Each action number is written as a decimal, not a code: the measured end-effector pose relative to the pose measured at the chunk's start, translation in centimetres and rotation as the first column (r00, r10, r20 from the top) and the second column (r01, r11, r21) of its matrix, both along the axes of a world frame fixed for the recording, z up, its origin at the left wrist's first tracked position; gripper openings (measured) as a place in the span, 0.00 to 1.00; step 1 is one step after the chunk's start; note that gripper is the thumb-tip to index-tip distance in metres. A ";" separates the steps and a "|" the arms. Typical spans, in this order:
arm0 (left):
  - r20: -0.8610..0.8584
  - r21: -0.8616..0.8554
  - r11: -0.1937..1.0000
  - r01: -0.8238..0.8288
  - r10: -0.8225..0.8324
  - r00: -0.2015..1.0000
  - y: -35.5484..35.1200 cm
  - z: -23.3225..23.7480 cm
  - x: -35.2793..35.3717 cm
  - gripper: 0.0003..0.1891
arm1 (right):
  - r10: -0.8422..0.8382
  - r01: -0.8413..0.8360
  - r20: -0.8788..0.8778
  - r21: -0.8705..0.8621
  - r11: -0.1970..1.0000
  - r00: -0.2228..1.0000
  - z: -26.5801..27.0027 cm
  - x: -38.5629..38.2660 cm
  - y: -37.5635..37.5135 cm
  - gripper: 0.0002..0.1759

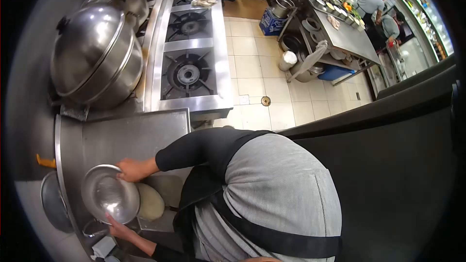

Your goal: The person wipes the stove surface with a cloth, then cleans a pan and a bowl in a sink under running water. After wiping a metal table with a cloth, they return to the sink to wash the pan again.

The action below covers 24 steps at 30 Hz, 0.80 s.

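A shiny round metal bowl (104, 194) is held over the steel sink, its open side turned up toward me. My right hand (135, 169) grips its upper rim, with the fingers closed on the edge. At the lower rim, my left hand (120, 228) holds the bowl with the thumb along its side. Close beside the bowl, partly behind it, lies a pale oval mass (151, 202); I cannot make out what it is. The steel sink (126, 136) surrounds both, and its lower part is hidden by my arms and black apron.
A large domed metal pot (94, 53) stands beyond the sink, next to a gas range (189, 73) with a crumpled cloth (204, 1) on it. A round metal lid or pan (56, 201) leans outside the sink. Two people (371, 5) work beyond a steel prep table (347, 34).
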State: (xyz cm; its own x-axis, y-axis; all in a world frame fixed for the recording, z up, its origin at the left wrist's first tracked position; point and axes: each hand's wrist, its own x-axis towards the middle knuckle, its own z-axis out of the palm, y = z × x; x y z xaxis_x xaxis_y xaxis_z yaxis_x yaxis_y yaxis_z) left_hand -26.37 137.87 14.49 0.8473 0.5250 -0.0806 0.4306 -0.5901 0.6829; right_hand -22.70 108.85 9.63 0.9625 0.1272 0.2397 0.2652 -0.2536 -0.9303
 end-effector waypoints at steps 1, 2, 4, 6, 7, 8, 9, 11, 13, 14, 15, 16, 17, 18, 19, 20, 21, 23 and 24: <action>0.118 -0.058 0.983 0.172 -0.165 0.979 -1.8 0.0 -0.2 0.33 | -0.023 0.023 0.004 0.001 1.000 1.000 0.6 -0.6 -2.4 0.19; 0.236 -0.099 0.931 0.351 -0.321 0.917 -4.0 -0.3 -0.3 0.32 | 0.023 -0.004 -0.198 0.098 0.995 0.980 2.2 -2.3 -6.1 0.19; 0.346 -0.354 0.813 0.463 -0.347 0.872 -8.5 -0.9 -0.9 0.31 | 0.065 0.020 -0.388 0.212 0.977 0.920 1.7 -3.6 -12.5 0.19; 0.499 -0.553 0.563 0.614 -0.367 0.785 -15.2 0.9 -2.7 0.25 | 0.079 0.045 -0.480 0.242 0.969 0.874 -1.6 -3.9 -19.1 0.19; 0.496 -0.550 0.551 0.628 -0.389 0.776 -16.2 0.0 -2.3 0.25 | 0.110 0.067 -0.462 0.351 0.934 0.880 0.0 -6.3 -24.2 0.21; 0.394 -0.404 0.681 0.611 -0.473 0.788 -16.3 -1.7 -1.9 0.22 | 0.118 0.072 -0.475 0.364 0.929 0.872 -2.3 -6.9 -28.7 0.20; 0.279 -0.228 0.774 0.590 -0.529 0.802 -17.8 -2.7 -1.6 0.20 | 0.050 0.145 -0.455 0.383 0.912 0.889 -2.6 -8.9 -33.6 0.20; 0.256 -0.304 0.809 0.503 -0.439 0.861 -24.1 -2.5 -2.8 0.15 | -0.045 0.301 -0.526 0.412 0.860 0.849 -2.7 -13.6 -44.2 0.21; 0.277 -0.434 0.764 0.477 -0.391 0.878 -29.0 -3.2 -3.1 0.14 | -0.205 0.467 -0.602 0.318 0.825 0.772 -3.1 -19.0 -54.1 0.23; 0.278 -0.368 0.810 0.457 -0.373 0.885 -35.1 -1.4 -3.8 0.14 | -0.239 0.486 -0.485 0.484 0.728 0.841 -7.0 -21.5 -58.4 0.26; 0.285 -0.376 0.800 0.468 -0.381 0.880 -40.5 0.0 -4.1 0.14 | -0.347 0.603 -0.575 0.343 0.721 0.741 -7.1 -25.2 -62.4 0.26; 0.300 -0.317 0.738 0.595 -0.517 0.801 -45.4 1.3 -4.2 0.15 | -0.468 0.704 -0.587 0.269 0.657 0.661 -11.1 -28.3 -66.2 0.25; 0.303 -0.252 0.654 0.713 -0.647 0.700 -49.1 1.8 -4.1 0.17 | -0.534 0.796 -0.627 0.250 0.551 0.566 -11.8 -32.1 -68.8 0.25; 0.167 -0.332 0.662 0.672 -0.660 0.733 -51.4 0.9 -2.5 0.10 | -0.596 0.859 -0.657 0.164 0.485 0.462 -13.3 -36.0 -71.2 0.24; 0.175 -0.341 0.638 0.690 -0.678 0.714 -54.1 -0.6 -0.6 0.10 | -0.634 0.904 -0.701 0.037 0.425 0.326 -15.0 -40.0 -73.3 0.21; 0.156 -0.211 0.634 0.744 -0.729 0.666 -57.1 -2.3 1.1 0.11 | -0.676 0.931 -0.700 -0.043 0.362 0.231 -15.8 -43.9 -74.6 0.20; 0.132 -0.079 0.614 0.785 -0.774 0.619 -60.3 -3.5 1.9 0.17 | -0.711 0.948 -0.690 -0.123 0.294 0.131 -16.9 -47.5 -75.1 0.19; 0.175 -0.309 0.549 0.777 -0.770 0.614 -68.6 -3.7 1.9 0.22 | -0.727 0.961 -0.669 -0.272 0.050 -0.152 -22.5 -54.1 -74.7 0.18; 0.269 -0.192 0.460 0.867 -0.825 0.498 -72.2 -4.3 1.8 0.19 | -0.728 0.955 -0.631 -0.278 -0.108 -0.266 -24.8 -57.0 -73.8 0.16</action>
